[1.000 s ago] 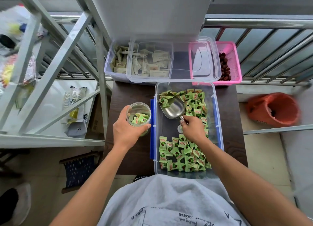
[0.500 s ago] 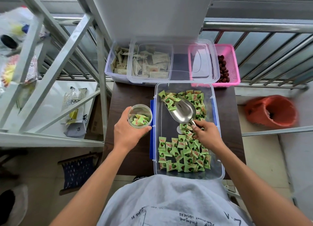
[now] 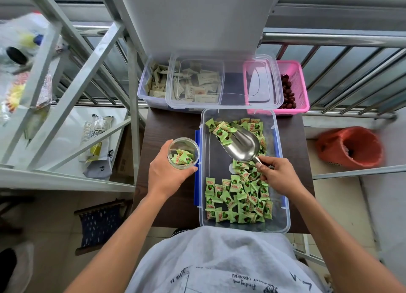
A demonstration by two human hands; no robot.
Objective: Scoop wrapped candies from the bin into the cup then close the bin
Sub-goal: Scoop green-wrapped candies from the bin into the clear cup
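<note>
A clear plastic bin (image 3: 282,218) with blue latches sits on the dark table, holding many green wrapped candies (image 3: 238,199) at its near and far ends. My right hand (image 3: 278,176) grips the handle of a metal scoop (image 3: 242,144) inside the bin; a few candies lie at the scoop's far tip. My left hand (image 3: 165,171) holds a small clear cup (image 3: 183,153) just left of the bin, with several green candies in it. The bin's clear lid (image 3: 224,82) lies behind, across other containers.
Behind the bin stand a clear box of beige packets (image 3: 153,84) and a pink basket with dark red fruit (image 3: 292,88). A metal rack (image 3: 66,77) rises on the left, a railing runs behind, and an orange bucket (image 3: 351,147) sits on the floor at right.
My right hand drew back to the right and swung the scoop, which now points toward the bin's far left with a few candies at its tip. The cup hand stayed put.
</note>
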